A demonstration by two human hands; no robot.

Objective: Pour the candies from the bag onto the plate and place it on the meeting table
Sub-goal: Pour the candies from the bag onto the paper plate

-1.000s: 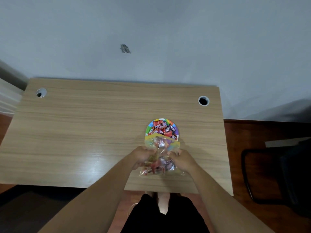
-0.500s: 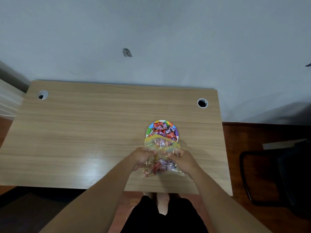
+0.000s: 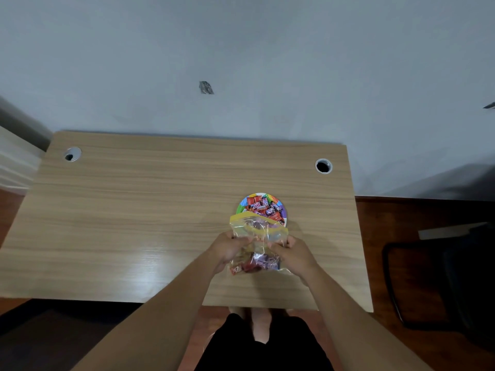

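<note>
A clear plastic bag (image 3: 257,242) with a yellow zip top holds wrapped red and purple candies. My left hand (image 3: 227,249) grips its left side and my right hand (image 3: 294,253) grips its right side, just above the wooden table (image 3: 134,223). The bag's yellow mouth points away from me and overlaps the near edge of a round rainbow-rimmed plate (image 3: 245,203). A heap of wrapped candies (image 3: 263,208) lies on the plate. Some candies stay in the bag's lower part near my palms.
The table has a cable hole at the back left (image 3: 71,154) and one at the back right (image 3: 323,166). A grey wall rises behind it. A dark chair (image 3: 439,285) stands on the wooden floor to the right. My legs show below the table's near edge.
The bag's yellow mouth has risen slightly and spread wider over the plate's near edge. Both hands keep their grip in nearly the same place.
</note>
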